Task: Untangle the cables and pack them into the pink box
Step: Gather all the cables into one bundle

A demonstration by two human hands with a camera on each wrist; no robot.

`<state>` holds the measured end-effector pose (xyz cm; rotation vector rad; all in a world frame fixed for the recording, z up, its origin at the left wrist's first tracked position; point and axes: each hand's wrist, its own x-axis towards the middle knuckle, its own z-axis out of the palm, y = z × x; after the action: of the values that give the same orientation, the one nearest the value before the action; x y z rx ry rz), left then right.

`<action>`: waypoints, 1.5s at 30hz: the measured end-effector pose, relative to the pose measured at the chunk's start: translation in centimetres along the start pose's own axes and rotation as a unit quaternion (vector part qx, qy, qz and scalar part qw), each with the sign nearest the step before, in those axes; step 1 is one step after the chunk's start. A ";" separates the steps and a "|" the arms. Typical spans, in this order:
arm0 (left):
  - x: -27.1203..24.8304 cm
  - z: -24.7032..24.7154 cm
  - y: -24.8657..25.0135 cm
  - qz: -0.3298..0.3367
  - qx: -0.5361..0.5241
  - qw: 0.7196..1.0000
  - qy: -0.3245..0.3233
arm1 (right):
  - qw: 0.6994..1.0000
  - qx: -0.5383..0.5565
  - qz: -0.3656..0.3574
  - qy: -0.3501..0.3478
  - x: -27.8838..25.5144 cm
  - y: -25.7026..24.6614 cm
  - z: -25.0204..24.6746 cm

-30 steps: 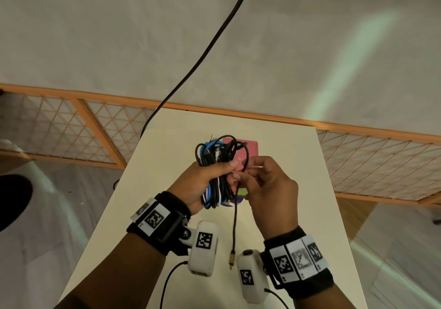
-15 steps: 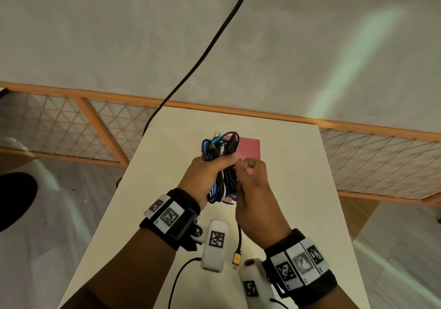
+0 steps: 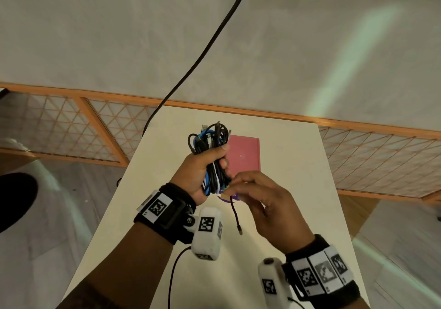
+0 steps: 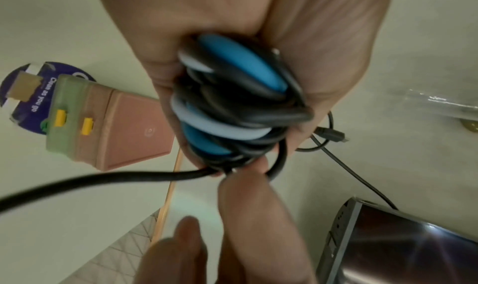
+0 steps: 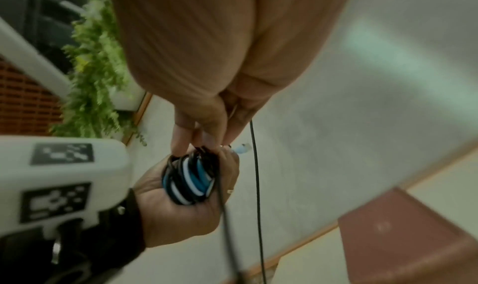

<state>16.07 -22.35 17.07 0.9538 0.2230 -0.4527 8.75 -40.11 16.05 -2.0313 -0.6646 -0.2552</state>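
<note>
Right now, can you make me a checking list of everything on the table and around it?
Surface: pale table, mostly bare.
Job's things: pink box lies shut on the table; cable bundle of black, blue and white cables is held above it, not yet packed.
Clutter: purple round label beside the box's latch end.
Grippers: left hand grips the bundle; right hand pinches at the bundle's lower end.
Cables: loose black end hangs from the bundle with its plug in the air.
Surroundings: orange lattice railing, grey floor, green plant.
</note>
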 end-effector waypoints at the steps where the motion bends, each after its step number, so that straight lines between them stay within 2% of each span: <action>1: -0.1 0.1 0.0 -0.009 -0.005 1.000 0.003 | 0.999 -0.034 -0.014 -0.023 0.2 0.3 -0.2; 3: -0.2 0.0 0.1 -0.021 -0.012 1.000 0.002 | 0.992 -0.107 -0.047 -0.037 0.3 1.0 -0.4; 5: -0.2 0.0 0.3 -0.026 -0.008 1.000 0.001 | 0.987 -0.142 -0.070 -0.019 0.1 1.7 -0.3; 12: -0.4 0.4 -0.6 -0.042 -0.005 0.999 0.019 | 0.993 -0.095 -0.074 0.019 -0.2 1.4 0.6; 17: -0.6 0.6 -0.6 -0.060 -0.019 0.998 -0.005 | 0.999 0.006 -0.035 0.031 -0.5 1.1 1.0; 19: -0.6 0.7 -0.4 -0.057 -0.017 0.998 -0.013 | 0.997 0.044 -0.007 0.066 -0.7 1.0 1.2; 21: -0.7 0.7 -0.6 -0.049 -0.014 0.999 -0.009 | 0.985 0.110 0.067 0.118 -0.6 0.9 1.5; 23: -0.7 0.8 -1.0 -0.042 -0.004 0.999 -0.010 | 0.966 0.174 0.127 0.140 -0.3 0.7 1.5; 28: -0.7 1.0 -1.7 -0.009 0.009 1.000 -0.020 | 0.931 0.259 0.194 0.171 0.8 0.2 1.0; 37: -0.5 0.0 -2.8 0.033 0.110 0.992 -0.046 | 0.943 0.212 0.232 0.109 1.1 0.4 1.1; 41: -0.2 -0.7 -3.3 0.038 0.169 0.985 0.009 | 0.948 0.181 0.259 0.043 1.3 0.7 0.7; 43: -0.3 -0.9 -3.6 0.040 0.193 0.980 0.018 | 0.942 0.180 0.280 0.049 1.1 1.0 0.4; 45: -0.6 -1.0 -3.6 0.042 0.225 0.973 -0.003 | 0.938 0.155 0.298 0.087 1.2 1.5 0.1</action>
<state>13.85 -23.14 14.04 1.4003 0.0719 -0.4367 10.57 -40.20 15.37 -1.7811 0.0399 0.0313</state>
